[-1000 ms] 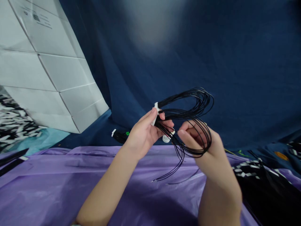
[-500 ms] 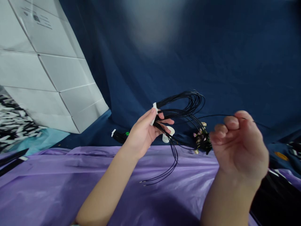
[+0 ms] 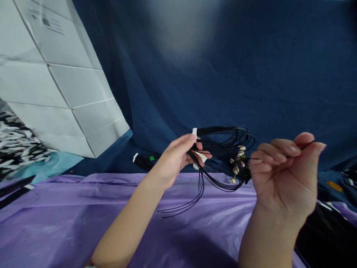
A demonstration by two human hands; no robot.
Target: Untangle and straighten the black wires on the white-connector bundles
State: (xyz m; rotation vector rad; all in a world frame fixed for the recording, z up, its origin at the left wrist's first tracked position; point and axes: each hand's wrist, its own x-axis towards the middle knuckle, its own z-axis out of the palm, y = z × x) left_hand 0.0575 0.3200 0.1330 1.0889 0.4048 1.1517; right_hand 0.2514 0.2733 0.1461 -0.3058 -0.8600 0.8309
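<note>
My left hand (image 3: pixel 177 156) is closed on a white connector (image 3: pixel 194 134) from which many thin black wires (image 3: pixel 223 131) fan out. Most of them loop to the right, while a few hang down and curve left, their tips bare over the purple cover. Off to the right, my right hand (image 3: pixel 287 167) is closed, palm toward me, with one black wire (image 3: pixel 308 144) pinched between thumb and fingers. That wire also passes behind or through the curled fingers. Whether it joins the bundle in my left hand cannot be made out.
A purple plastic cover (image 3: pixel 134 223) spans the front. Behind it lie another white-ended black wire bundle (image 3: pixel 141 161), small pale flowers (image 3: pixel 236 167) and a partly hidden white cup (image 3: pixel 201 158). White boxes (image 3: pixel 92 85) stand left, near a black-and-white pile (image 3: pixel 19 134). Blue cloth (image 3: pixel 223 67) hangs behind.
My left hand has shifted slightly right with the connector, and its wire loops sit lower. The right hand's fingers have turned, and the thumb now pinches the single wire near its tip.
</note>
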